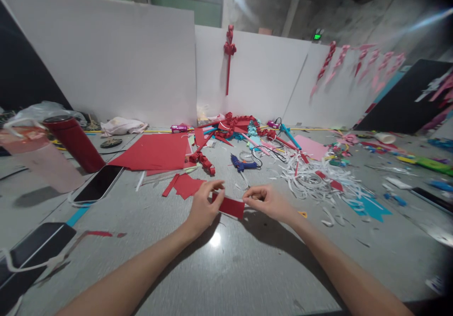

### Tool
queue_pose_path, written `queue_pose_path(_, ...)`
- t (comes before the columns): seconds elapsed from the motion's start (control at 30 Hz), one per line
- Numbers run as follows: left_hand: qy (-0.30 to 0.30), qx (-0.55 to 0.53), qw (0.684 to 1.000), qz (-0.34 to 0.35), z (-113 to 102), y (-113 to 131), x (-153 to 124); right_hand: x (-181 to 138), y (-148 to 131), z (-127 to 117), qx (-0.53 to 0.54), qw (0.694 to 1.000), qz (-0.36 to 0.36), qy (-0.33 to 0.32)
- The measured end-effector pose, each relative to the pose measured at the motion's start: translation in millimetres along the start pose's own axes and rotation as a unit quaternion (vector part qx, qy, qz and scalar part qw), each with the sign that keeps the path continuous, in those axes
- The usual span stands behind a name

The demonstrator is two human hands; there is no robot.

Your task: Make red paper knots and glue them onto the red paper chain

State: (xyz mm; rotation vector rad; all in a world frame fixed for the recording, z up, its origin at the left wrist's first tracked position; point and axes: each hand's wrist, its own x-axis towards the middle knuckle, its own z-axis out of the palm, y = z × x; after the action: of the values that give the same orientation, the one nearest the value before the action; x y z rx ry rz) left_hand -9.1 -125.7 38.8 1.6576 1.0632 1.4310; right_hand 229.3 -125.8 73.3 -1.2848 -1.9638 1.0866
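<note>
A small rectangle of red paper point(231, 206) is held above the grey table, with a thin white edge along its lower side. My left hand point(206, 205) grips its left end between thumb and fingers. At the upper right corner, my right hand point(267, 201) is closed in a pinch on the paper's edge; whether a thin strip is also between those fingertips is too small to tell. Cut red paper pieces point(186, 186) lie just beyond my left hand. A blue glue gun point(244, 163) rests on the table ahead of both hands.
Large red sheets point(152, 151) lie at the left, near a phone point(99, 184), a red flask point(75, 143) and a pink bottle point(44, 158). White paper scraps point(300, 176) pile up at the right beside a blue paper piece point(370, 206). A red paper chain point(229, 49) hangs on the white panel.
</note>
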Motion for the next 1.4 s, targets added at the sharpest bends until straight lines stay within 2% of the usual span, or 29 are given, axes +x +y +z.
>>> queue_pose_path(0.1,-0.144,0.063,0.986,0.061,-2.9,3.8,1.0,-2.0,-2.7,3.8,-0.028,0.999,-0.018,-0.028)
queue_pose_path(0.2,-0.204,0.051,0.977,0.040,-3.8,1.9,2.6,-2.6,-3.3,6.0,-0.029,0.998,-0.023,-0.043)
queue_pose_path(0.43,-0.212,-0.007,0.977,0.022,-6.9,3.0,6.0,-4.2,-8.2,1.7,-0.006,0.999,-0.022,-0.031)
queue_pose_path(0.73,-0.186,-0.087,0.976,-0.071,-7.1,-1.1,8.4,-6.4,-13.4,0.7,0.006,0.999,-0.035,-0.013)
queue_pose_path(0.87,-0.187,-0.084,0.976,-0.078,-6.5,-1.4,8.8,-4.2,-13.7,-0.2,0.004,0.999,-0.036,-0.003)
queue_pose_path(1.03,-0.195,-0.056,0.976,-0.073,-4.7,-7.1,6.1,0.4,-5.2,-1.9,0.055,0.998,-0.036,0.009)
queue_pose_path(1.17,-0.217,-0.046,0.970,-0.101,-3.6,-8.7,3.8,2.5,-0.7,-0.5,0.105,0.993,-0.052,0.012)
queue_pose_path(1.23,-0.226,-0.018,0.970,-0.089,-3.8,-6.0,2.7,2.4,-2.4,1.1,0.130,0.990,-0.050,0.016)
queue_pose_path(1.4,-0.219,0.073,0.972,0.029,-4.3,4.2,0.5,1.8,-5.8,1.8,0.141,0.988,-0.065,0.005)
